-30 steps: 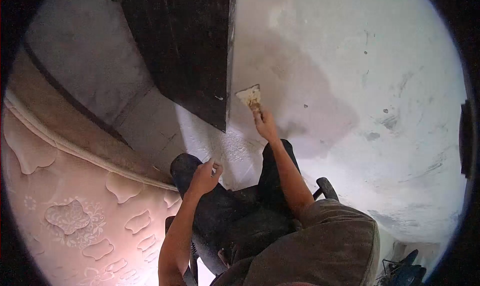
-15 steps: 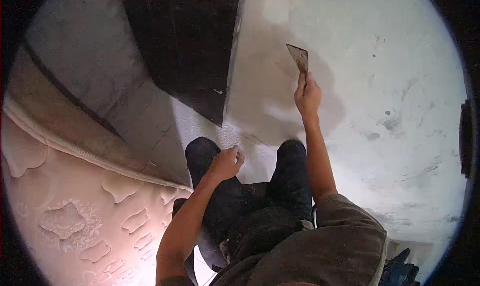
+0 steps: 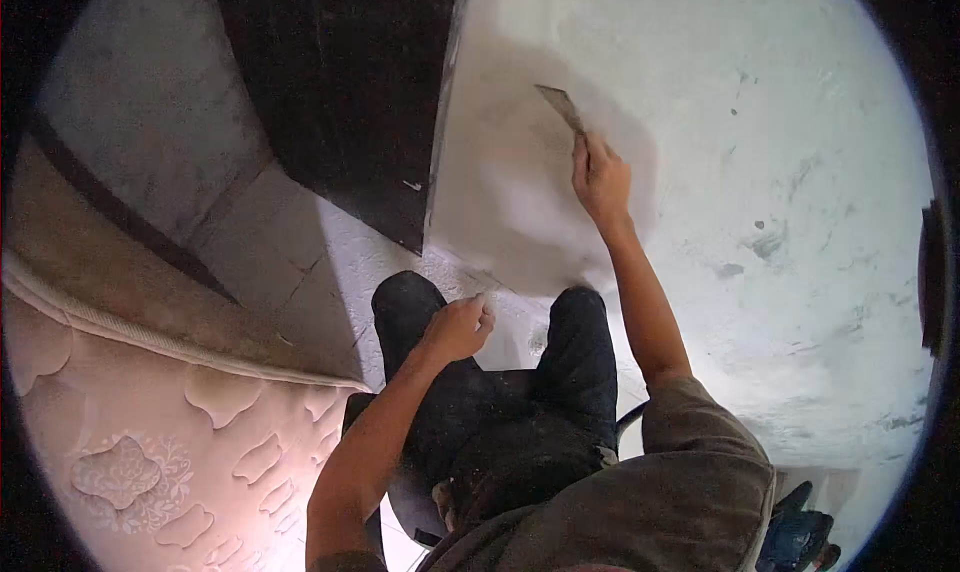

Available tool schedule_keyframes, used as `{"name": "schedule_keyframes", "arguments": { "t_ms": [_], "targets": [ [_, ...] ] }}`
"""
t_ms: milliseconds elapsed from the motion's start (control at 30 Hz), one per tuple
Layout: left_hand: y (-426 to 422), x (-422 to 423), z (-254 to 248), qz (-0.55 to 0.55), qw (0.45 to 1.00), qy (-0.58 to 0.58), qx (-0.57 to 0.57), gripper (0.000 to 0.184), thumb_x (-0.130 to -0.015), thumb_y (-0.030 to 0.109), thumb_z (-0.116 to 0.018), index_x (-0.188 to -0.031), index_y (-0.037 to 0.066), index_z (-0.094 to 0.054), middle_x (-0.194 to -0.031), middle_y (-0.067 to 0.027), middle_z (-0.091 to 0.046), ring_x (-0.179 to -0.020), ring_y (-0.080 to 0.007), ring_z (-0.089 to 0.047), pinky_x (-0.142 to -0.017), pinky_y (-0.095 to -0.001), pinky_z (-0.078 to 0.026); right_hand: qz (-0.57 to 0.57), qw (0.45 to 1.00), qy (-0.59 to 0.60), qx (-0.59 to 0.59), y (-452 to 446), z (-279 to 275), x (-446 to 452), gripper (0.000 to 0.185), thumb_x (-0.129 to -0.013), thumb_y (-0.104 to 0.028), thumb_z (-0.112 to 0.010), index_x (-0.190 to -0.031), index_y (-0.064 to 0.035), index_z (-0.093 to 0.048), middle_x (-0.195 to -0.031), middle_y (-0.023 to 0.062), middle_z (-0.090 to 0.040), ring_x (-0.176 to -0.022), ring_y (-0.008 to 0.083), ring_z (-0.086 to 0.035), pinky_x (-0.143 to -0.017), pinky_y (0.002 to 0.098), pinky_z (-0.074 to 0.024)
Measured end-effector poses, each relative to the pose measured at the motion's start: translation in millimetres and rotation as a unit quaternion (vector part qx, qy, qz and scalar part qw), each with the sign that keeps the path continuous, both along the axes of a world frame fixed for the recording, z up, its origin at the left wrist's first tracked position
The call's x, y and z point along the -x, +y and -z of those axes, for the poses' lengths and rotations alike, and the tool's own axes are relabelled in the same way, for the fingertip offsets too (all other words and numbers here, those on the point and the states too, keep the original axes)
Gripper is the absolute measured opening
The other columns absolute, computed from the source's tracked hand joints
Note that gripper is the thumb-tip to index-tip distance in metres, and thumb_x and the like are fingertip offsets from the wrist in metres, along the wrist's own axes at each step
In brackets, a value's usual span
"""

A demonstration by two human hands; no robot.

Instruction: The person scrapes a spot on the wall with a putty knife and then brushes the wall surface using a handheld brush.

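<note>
My right hand (image 3: pixel 603 179) is wrapped round the handle of a putty knife (image 3: pixel 563 109), held out in front of me at the pale wall (image 3: pixel 690 82). The knife's thin, flat blade points up and to the left, over a darker, greyish patch of the wall. I cannot tell whether the blade touches the surface. Near my left knee, my left hand (image 3: pixel 457 330) is closed with its fingers curled. A whitish bit shows at the fingertips, too small to name.
A dark door-like panel (image 3: pixel 340 102) stands to the left of the wall patch. A pink quilted mattress (image 3: pixel 200 442) leans at the lower left. Pale floor tiles (image 3: pixel 290 242) lie between them. Dark items (image 3: pixel 795 532) sit at the lower right.
My right hand has turned the putty knife, so its blade leans further left and appears more edge-on. The view has shifted slightly. My left hand stays closed by my knee.
</note>
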State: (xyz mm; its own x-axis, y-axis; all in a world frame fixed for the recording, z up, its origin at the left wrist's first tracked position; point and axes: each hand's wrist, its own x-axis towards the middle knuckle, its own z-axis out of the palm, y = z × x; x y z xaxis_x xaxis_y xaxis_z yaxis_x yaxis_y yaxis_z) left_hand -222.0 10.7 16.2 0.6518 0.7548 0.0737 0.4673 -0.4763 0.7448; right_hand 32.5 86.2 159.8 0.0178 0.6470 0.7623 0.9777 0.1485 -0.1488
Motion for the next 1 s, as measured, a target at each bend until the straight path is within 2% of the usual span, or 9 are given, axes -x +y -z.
{"name": "schedule_keyframes", "arguments": {
  "t_ms": [67, 133, 333, 433, 567, 633, 733, 833, 1000],
  "targets": [
    [-2, 0, -2, -0.004, 1.0, 0.004, 0.004, 0.019, -0.083, 0.02, -0.052, -0.089, 0.001, -0.052, -0.085, -0.0196, -0.062, -0.084, -0.0386, -0.059, -0.073, -0.0482, -0.046, -0.035, 0.997, 0.039, -0.047, 3, 3, -1, 0.013, -0.087, -0.018, -0.052, -0.089, -0.0059, -0.052, -0.072, 0.0152, -0.06, -0.062, 0.0361, -0.059, -0.053, 0.0447, -0.0468],
    [-5, 0, 0, 0.0, 1.0, 0.01, 0.008, 0.019, -0.083, 0.02, -0.052, -0.09, 0.001, -0.051, -0.085, -0.0192, -0.062, -0.084, -0.0386, -0.059, -0.073, -0.048, -0.046, 0.042, 0.993, -0.106, 0.018, 19, 14, -14, 0.016, -0.087, -0.021, -0.052, -0.091, -0.0057, -0.053, -0.073, 0.0143, -0.061, -0.061, 0.0351, -0.059, -0.052, 0.0443, -0.0471],
    [0, 0, 5, -0.013, 1.0, 0.009, 0.007, 0.019, -0.083, 0.02, -0.053, -0.089, 0.002, -0.051, -0.085, -0.0183, -0.062, -0.084, -0.0381, -0.059, -0.072, -0.0474, -0.046, -0.011, 0.998, 0.007, -0.065, 8, 5, -3, 0.016, -0.087, -0.021, -0.052, -0.091, -0.0056, -0.053, -0.072, 0.0154, -0.061, -0.059, 0.0359, -0.059, -0.051, 0.0448, -0.0466],
    [-1, 2, 6, 0.004, 1.0, 0.006, 0.005, 0.02, -0.084, 0.02, -0.054, -0.09, 0.001, -0.052, -0.085, -0.018, -0.062, -0.084, -0.0368, -0.06, -0.072, -0.0454, -0.046, 0.03, 0.997, -0.063, 0.041, 14, 11, -14, 0.013, -0.087, -0.019, -0.052, -0.09, -0.0058, -0.053, -0.072, 0.0161, -0.061, -0.058, 0.0356, -0.059, -0.051, 0.045, -0.0463],
    [-1, 1, 3, 0.0, 1.0, 0.026, 0.007, 0.023, -0.085, 0.021, -0.053, -0.091, -0.001, -0.053, -0.086, -0.0178, -0.062, -0.085, -0.0352, -0.06, -0.074, -0.0437, -0.046, -0.009, 0.998, 0.005, -0.06, 7, 7, -8, 0.013, -0.087, -0.018, -0.052, -0.088, -0.0056, -0.052, -0.07, 0.0162, -0.06, -0.058, 0.0357, -0.058, -0.05, 0.0458, -0.0459],
    [-5, 0, 1, -0.002, 1.0, 0.03, 0.0, 0.021, -0.084, 0.02, -0.054, -0.09, 0.0, -0.052, -0.086, -0.0179, -0.062, -0.084, -0.0361, -0.06, -0.073, -0.0451, -0.046, 0.044, 0.991, -0.114, 0.054, 20, 9, -17, 0.014, -0.087, -0.02, -0.053, -0.085, -0.0058, -0.052, -0.068, 0.0159, -0.06, -0.056, 0.0349, -0.058, -0.048, 0.0449, -0.0454],
    [1, 4, -2, -0.01, 1.0, 0.018, -0.005, 0.018, -0.083, 0.019, -0.055, -0.089, 0.002, -0.051, -0.085, -0.0181, -0.062, -0.083, -0.0371, -0.06, -0.072, -0.0465, -0.046, -0.025, 0.996, -0.017, -0.081, 2, -7, -4, 0.016, -0.088, -0.022, -0.052, -0.083, -0.006, -0.053, -0.065, 0.0158, -0.059, -0.054, 0.034, -0.058, -0.046, 0.0434, -0.0452],
    [-7, 2, -6, -0.007, 1.0, 0.024, 0.008, 0.019, -0.083, 0.018, -0.055, -0.09, 0.001, -0.052, -0.085, -0.0183, -0.062, -0.084, -0.0373, -0.06, -0.072, -0.0465, -0.046, 0.027, 0.995, -0.098, -0.005, 12, 2, -14, 0.015, -0.088, -0.021, -0.053, -0.084, -0.0064, -0.053, -0.065, 0.0156, -0.059, -0.053, 0.0333, -0.058, -0.046, 0.0422, -0.0452],
    [-2, 3, -7, -0.003, 1.0, 0.012, 0.006, 0.019, -0.082, 0.017, -0.055, -0.09, 0.0, -0.052, -0.085, -0.019, -0.062, -0.085, -0.038, -0.059, -0.073, -0.0466, -0.046, -0.009, 0.998, -0.05, -0.035, 5, -6, -5, 0.016, -0.088, -0.022, -0.053, -0.085, -0.0064, -0.053, -0.067, 0.0149, -0.06, -0.053, 0.0342, -0.058, -0.045, 0.0425, -0.0455]
  ]
}}
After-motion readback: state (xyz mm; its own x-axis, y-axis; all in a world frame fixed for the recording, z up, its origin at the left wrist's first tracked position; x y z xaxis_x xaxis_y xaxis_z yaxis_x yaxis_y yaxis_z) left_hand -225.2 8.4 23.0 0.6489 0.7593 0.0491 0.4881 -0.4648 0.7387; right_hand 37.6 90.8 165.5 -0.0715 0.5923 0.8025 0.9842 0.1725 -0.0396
